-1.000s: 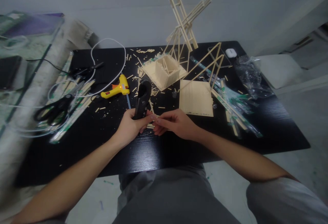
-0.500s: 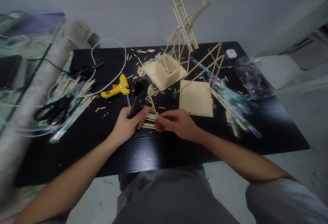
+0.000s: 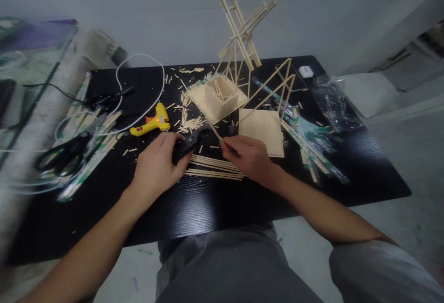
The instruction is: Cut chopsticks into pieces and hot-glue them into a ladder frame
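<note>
Black plastic cutter, upright a moment ago, now lies tipped low over the black table near its front edge, clasped in the left hand. Its mouth meets a thin pale wooden stick, which the right hand pinches just above the loose sticks.

The black, chunky-handled cutting tool is lying low, almost flat over the dark surface. Its handle is sitting in the grip of the left hand and its head is pointing up and to the right. The thin pale wooden stick is slanting up and to the left, its lower end pinched in the right hand. Its shaft is passing just beside the tool's head; whether they are touching is unclear. The loose row of long pale wooden sticks is lying flat on the surface just below both, running left to right.
</note>
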`<state>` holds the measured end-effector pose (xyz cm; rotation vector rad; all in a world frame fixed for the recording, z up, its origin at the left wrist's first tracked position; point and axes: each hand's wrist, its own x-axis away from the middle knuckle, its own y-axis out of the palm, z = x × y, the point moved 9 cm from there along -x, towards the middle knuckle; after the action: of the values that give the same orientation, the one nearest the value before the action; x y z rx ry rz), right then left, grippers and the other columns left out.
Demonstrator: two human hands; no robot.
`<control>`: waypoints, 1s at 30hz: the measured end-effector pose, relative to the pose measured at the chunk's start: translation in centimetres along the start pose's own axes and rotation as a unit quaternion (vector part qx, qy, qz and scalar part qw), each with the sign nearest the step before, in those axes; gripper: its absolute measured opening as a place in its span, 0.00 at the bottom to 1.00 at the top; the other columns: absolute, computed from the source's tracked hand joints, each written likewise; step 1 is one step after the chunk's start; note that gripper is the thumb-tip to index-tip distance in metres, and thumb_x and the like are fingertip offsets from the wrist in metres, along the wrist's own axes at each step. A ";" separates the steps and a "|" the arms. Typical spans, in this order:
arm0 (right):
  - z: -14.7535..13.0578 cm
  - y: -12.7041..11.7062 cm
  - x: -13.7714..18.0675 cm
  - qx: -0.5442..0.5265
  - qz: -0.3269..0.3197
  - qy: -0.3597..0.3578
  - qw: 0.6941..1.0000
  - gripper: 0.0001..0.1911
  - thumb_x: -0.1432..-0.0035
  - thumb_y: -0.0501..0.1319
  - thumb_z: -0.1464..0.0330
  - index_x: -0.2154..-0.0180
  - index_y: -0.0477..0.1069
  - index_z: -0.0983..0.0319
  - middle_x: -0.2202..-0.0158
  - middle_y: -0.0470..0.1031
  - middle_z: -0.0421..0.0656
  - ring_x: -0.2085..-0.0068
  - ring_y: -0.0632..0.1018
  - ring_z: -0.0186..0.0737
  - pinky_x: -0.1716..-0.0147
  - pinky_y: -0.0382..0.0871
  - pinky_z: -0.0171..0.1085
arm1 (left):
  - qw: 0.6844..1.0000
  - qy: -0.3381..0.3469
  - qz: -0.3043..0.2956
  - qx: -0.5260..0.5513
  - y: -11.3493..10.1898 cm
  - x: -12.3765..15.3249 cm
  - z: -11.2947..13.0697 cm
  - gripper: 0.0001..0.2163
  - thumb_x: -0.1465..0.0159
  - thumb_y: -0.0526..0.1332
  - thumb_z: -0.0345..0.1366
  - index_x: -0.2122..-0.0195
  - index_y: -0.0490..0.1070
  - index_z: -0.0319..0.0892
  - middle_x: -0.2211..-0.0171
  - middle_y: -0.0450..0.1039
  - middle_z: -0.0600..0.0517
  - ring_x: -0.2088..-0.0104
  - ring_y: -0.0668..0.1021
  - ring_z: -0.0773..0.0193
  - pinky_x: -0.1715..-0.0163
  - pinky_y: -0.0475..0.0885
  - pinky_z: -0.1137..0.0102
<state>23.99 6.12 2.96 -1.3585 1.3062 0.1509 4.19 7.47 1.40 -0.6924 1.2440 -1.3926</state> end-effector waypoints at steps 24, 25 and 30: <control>0.5 1.8 0.4 -0.011 -0.086 0.037 0.996 0.14 0.25 0.55 0.70 0.61 0.78 0.64 0.69 0.81 0.47 0.67 0.81 0.41 0.64 0.75 0.38 | 0.985 -0.018 -0.157 -0.069 2.9 0.7 1.7 0.08 0.27 0.55 0.41 0.57 0.67 0.43 0.62 0.79 0.45 0.64 0.83 0.51 0.68 0.70 0.64; 0.7 2.0 0.4 -0.011 -0.093 0.044 0.995 0.14 0.25 0.55 0.70 0.62 0.78 0.63 0.69 0.81 0.46 0.67 0.80 0.41 0.64 0.74 0.38 | 0.983 -0.020 -0.162 -0.079 2.9 0.7 1.7 0.07 0.27 0.55 0.40 0.57 0.67 0.43 0.62 0.80 0.45 0.64 0.84 0.51 0.69 0.70 0.64; 0.7 2.4 0.7 -0.009 -0.107 0.051 0.993 0.15 0.25 0.55 0.69 0.62 0.78 0.63 0.69 0.80 0.45 0.67 0.79 0.39 0.65 0.73 0.37 | 0.973 -0.035 -0.195 -0.116 3.1 0.9 1.5 0.05 0.28 0.56 0.38 0.56 0.67 0.43 0.63 0.80 0.44 0.64 0.84 0.45 0.71 0.69 0.61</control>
<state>22.90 6.98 0.84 -1.5276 1.2360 -0.0553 6.37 6.66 -1.31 -1.1896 1.2696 -1.5343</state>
